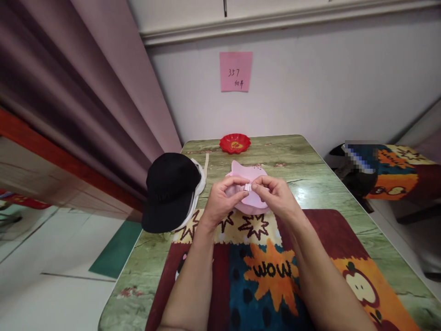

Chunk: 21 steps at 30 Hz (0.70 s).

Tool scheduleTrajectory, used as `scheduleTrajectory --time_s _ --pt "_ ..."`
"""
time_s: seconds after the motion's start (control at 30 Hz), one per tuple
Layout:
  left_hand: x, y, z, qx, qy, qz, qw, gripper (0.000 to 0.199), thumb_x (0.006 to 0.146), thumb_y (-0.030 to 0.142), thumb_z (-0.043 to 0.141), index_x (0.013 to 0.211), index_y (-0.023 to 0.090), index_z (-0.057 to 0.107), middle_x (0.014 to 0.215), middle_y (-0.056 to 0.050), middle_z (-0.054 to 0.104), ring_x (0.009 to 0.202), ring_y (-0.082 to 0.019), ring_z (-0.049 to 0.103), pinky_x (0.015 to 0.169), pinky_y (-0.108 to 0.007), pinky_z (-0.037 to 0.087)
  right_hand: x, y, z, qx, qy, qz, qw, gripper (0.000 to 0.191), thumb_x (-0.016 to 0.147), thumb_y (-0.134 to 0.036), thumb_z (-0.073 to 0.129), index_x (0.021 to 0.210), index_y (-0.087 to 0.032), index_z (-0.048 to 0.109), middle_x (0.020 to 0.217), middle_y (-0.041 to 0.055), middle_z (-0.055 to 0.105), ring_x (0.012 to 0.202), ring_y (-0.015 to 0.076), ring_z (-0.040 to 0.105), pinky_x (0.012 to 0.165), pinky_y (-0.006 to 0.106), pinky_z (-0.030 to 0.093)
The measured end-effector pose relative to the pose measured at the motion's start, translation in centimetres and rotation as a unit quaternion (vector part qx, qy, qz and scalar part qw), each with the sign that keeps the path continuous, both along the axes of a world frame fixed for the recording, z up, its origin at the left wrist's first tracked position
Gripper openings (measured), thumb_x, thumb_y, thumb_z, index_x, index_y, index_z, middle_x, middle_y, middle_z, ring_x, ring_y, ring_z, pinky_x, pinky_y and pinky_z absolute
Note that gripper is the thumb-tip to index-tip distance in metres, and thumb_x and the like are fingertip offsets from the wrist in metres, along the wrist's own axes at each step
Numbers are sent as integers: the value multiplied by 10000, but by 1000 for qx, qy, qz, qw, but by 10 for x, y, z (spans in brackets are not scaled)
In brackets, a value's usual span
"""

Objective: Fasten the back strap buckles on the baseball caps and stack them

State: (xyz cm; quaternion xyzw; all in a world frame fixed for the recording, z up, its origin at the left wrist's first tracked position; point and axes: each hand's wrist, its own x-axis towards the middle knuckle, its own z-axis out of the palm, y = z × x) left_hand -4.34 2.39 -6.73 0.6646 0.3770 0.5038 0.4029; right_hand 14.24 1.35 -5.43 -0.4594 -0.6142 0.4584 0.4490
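Observation:
Both my hands meet over a pink, soft-looking thing, which seems to be a cap, at the far edge of the printed mat. Its pointed upper corner and a few small dark marks show behind my fingers. My left hand pinches a small, shiny, pale buckle between thumb and fingertips. From the other side, my right hand is closed, with thumb and forefinger at the buckle's right edge. Whether the buckle is fastened is too small to tell. A black cap lies left of my left hand, on top of a white cap.
A red scalloped dish stands at the back of the green marbled table. The colourful mat lies under my forearms. A pink note is on the wall behind. A purple curtain hangs at left; another patterned mat lies at right.

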Motion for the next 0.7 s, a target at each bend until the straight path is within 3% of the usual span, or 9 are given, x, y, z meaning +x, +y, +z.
scheduleTrajectory --time_s 0.3,0.47,0.57,0.7 --pt "2 0 -2 0 -7 -8 1000 215 783 246 818 983 189 765 1025 -71 763 1008 -225 681 966 -358 493 -4 1 -4 14 -21 -13 1000 253 872 -413 628 768 -185 662 649 -30 518 553 105 377 534 279 270" --pt "1 0 3 38 8 41 998 444 726 348 882 1109 218 697 1188 -86 704 1159 -248 633 1061 -387 449 -3 2 -3 23 -4 -23 999 261 881 -418 624 771 -185 660 695 -12 560 577 112 409 546 277 296" --pt "2 -1 6 69 23 80 994 277 787 395 827 923 211 671 1171 -85 681 1176 -248 616 1086 -398 434 -2 2 -4 29 -22 -28 999 269 894 -430 631 778 -190 663 682 -11 561 585 120 432 551 274 311" --pt "5 -2 6 65 74 87 991 174 870 328 718 769 201 655 1153 -96 689 1149 -249 630 1090 -425 436 -2 1 -3 47 -47 -27 997 280 894 -486 660 883 -209 697 732 5 635 585 138 483 550 282 350"
